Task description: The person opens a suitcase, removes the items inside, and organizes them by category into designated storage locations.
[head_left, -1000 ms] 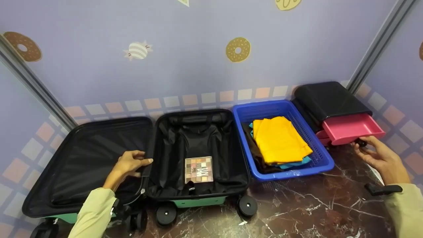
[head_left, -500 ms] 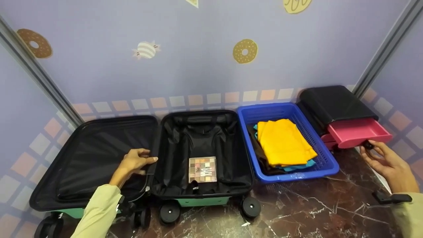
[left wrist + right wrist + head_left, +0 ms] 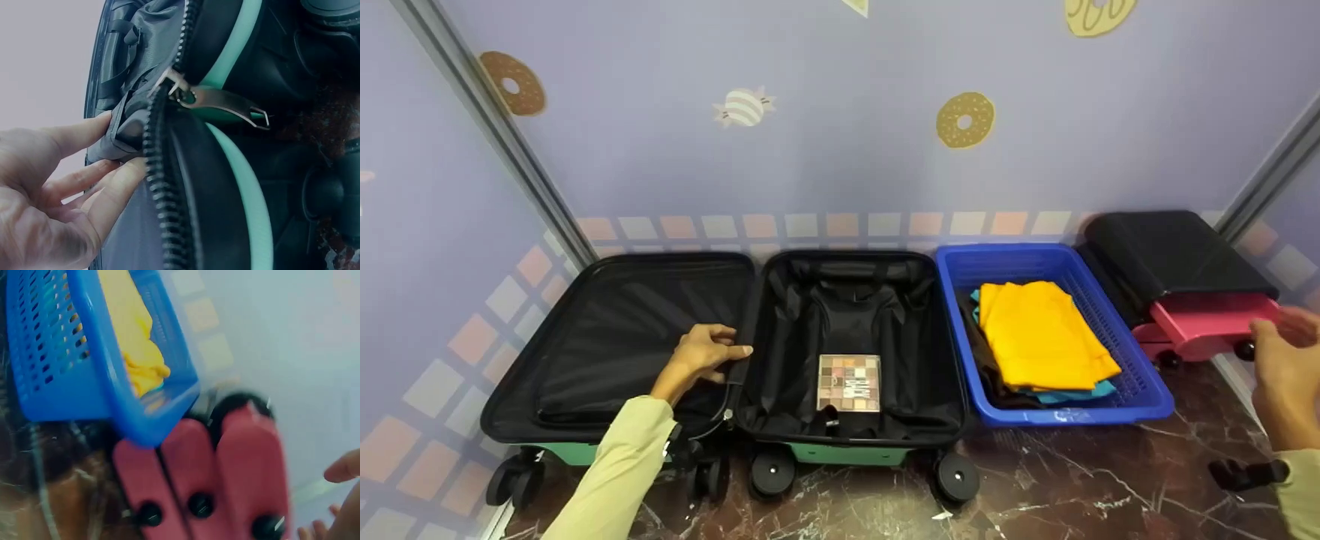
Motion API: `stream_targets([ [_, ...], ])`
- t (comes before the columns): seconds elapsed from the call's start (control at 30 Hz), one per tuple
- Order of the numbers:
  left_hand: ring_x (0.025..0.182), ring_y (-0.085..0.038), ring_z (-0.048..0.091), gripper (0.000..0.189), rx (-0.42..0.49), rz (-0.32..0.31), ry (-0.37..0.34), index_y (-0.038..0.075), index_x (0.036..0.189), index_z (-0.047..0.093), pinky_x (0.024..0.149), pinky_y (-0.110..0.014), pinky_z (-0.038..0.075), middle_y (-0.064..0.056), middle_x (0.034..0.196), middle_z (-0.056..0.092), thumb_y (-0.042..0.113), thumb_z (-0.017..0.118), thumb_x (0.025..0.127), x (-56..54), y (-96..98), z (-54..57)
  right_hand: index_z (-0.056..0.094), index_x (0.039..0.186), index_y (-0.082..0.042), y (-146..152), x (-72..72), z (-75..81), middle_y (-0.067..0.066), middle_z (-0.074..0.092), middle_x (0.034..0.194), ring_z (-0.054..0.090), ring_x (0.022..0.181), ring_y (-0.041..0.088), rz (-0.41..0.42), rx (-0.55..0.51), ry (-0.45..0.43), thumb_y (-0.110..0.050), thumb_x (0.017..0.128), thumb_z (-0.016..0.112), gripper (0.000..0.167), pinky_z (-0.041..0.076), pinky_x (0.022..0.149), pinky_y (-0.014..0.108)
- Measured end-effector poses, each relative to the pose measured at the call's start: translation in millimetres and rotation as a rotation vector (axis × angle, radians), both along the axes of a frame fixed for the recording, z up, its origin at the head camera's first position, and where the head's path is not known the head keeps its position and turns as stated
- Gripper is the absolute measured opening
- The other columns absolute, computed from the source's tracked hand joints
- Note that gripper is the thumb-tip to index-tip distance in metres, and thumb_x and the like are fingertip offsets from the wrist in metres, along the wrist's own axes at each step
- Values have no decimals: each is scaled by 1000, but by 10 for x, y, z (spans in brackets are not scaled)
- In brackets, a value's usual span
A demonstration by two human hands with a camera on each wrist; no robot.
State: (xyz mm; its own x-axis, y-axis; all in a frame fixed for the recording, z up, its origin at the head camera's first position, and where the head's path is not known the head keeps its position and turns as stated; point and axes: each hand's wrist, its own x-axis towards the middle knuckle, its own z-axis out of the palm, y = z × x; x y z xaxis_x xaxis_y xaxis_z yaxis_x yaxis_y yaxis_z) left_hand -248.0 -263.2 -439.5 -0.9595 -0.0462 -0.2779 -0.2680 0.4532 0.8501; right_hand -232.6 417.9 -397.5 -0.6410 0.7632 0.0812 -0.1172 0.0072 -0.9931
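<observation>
My left hand (image 3: pixel 701 356) is at the fabric fold between the two halves of an opened suitcase (image 3: pixel 859 442). In the left wrist view, my thumb and fingers pinch the black fabric fold (image 3: pixel 115 138) beside the zipper (image 3: pixel 163 197). A makeup palette (image 3: pixel 849 384) lies in the suitcase's right half. At the right edge, my right hand (image 3: pixel 1286 375) is blurred, held near a pulled-out pink drawer (image 3: pixel 1207 337) of a small black drawer unit (image 3: pixel 1177 251). In the right wrist view, its thumb and fingers (image 3: pixel 344 468) are apart and hold nothing.
Between suitcase and drawer unit stands a blue basket (image 3: pixel 1061 415) with a folded yellow cloth (image 3: pixel 1042 337) on top of blue and dark brown ones. Black suitcase wheels (image 3: pixel 772 474) face the front. A patterned wall (image 3: pixel 840 150) closes the back; below is a dark marbled tabletop (image 3: pixel 1057 480).
My right hand has let go of the drawer's black knob and drawn back from it; the drawer stays out. My left hand keeps its place. The head view has turned left.
</observation>
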Motion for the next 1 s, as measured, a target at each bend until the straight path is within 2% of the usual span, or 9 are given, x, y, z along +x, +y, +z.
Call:
stream_targets([
  [0.07, 130, -48, 59, 65, 1, 6, 0, -10, 151, 48, 74, -42, 67, -37, 148, 51, 11, 75, 96, -11, 14, 4, 77, 99, -19, -175, -47, 82, -16, 59, 93, 51, 92, -2, -17, 148, 63, 1, 93, 65, 25, 40, 83, 8],
  [0.13, 131, -47, 59, 66, -2, 2, -1, -8, 153, 46, 75, -43, 67, -36, 149, 51, 10, 75, 96, -27, 31, 3, 81, 106, -12, -387, -84, 178, -18, 60, 95, 53, 92, -3, -3, 298, 120, -1, 95, 66, 21, 39, 86, 11],
  [0.23, 130, -46, 60, 67, -9, -7, -1, -5, 154, 46, 73, -42, 67, -35, 150, 51, 10, 77, 96, -38, 38, 13, 80, 109, 0, -775, -143, 326, -17, 65, 95, 59, 91, 0, 77, 459, 229, -1, 94, 70, 18, 44, 84, 14],
  [0.37, 129, -43, 62, 67, -11, -4, -2, -4, 152, 49, 68, -37, 67, -32, 150, 52, 10, 79, 94, -50, 13, 20, 77, 111, 5, -1427, -260, 505, -13, 69, 102, 61, 97, 6, 276, 595, 298, 1, 94, 73, 18, 48, 86, 14],
  [0.53, 124, -41, 66, 66, -14, 11, 1, -4, 151, 51, 63, -35, 66, -32, 149, 53, 9, 80, 93, -48, -29, 27, 76, 114, 3, -2248, -560, 589, 5, 69, 112, 63, 101, 15, 582, 712, 323, -3, 95, 76, 20, 52, 90, 19],
  [0.7, 123, -40, 67, 66, 3, 16, 0, -3, 151, 53, 64, -35, 66, -31, 148, 54, 11, 80, 93, -12, 1, 13, 68, 127, 3, -2878, -871, 529, 20, 62, 127, 58, 116, 29, 841, 815, 215, -18, 93, 82, 43, 49, 102, 41],
  [0.87, 125, -38, 66, 65, 26, 35, -6, -1, 151, 53, 65, -35, 66, -29, 148, 55, 11, 81, 93, 9, 33, 0, 50, 146, -3, -3355, -1105, 344, 22, 46, 146, 47, 133, 38, 1056, 936, -36, -38, 85, 89, 80, 44, 113, 56],
  [0.93, 126, -38, 65, 66, 26, 35, -11, -1, 152, 53, 66, -35, 66, -29, 149, 54, 12, 80, 93, 13, 35, 2, 46, 150, -7, -3520, -1162, 228, 21, 40, 152, 44, 137, 41, 1110, 1044, -150, -40, 79, 93, 92, 42, 115, 60],
  [1.0, 126, -38, 65, 66, 18, 30, -15, 0, 152, 52, 66, -36, 66, -29, 150, 54, 12, 80, 93, 15, 35, 9, 46, 153, -9, -3673, -1193, 96, 22, 36, 159, 39, 143, 44, 1167, 1229, -256, -40, 74, 96, 99, 36, 119, 67],
])
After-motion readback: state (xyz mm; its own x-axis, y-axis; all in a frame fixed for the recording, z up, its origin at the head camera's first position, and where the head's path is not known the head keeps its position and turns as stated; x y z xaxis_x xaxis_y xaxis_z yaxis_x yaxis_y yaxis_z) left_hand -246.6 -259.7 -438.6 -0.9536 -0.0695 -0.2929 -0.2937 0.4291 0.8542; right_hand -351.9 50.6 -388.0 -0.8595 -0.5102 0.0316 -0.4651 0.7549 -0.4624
